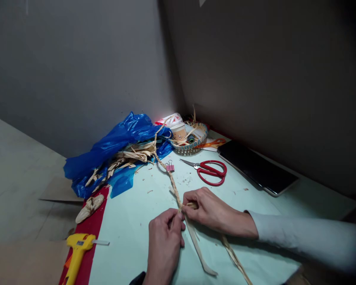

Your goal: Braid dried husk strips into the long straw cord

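A braid of pale dried husk strips (174, 185) runs from the blue bag down to my two hands. My left hand (165, 239) pinches the lower end of the braid from the left. From the right, my right hand (204, 208) grips it too, with a strand folded under the fingers. One loose flat strip (197, 245) hangs toward me between the hands, and another husk strand (233, 257) trails out below the right wrist. A pink binder clip (170, 167) lies against the braid farther up. Exactly what sits between the fingertips is partly hidden.
Red-handled scissors (212, 172) lie beyond my right hand, beside a black tablet (255, 166). A blue plastic bag (118, 138) holds husk strips. Behind stands a woven basket (203, 136) with a paper cup (178, 132). At left are a yellow glue gun (78, 247) and a coiled husk piece (89, 208).
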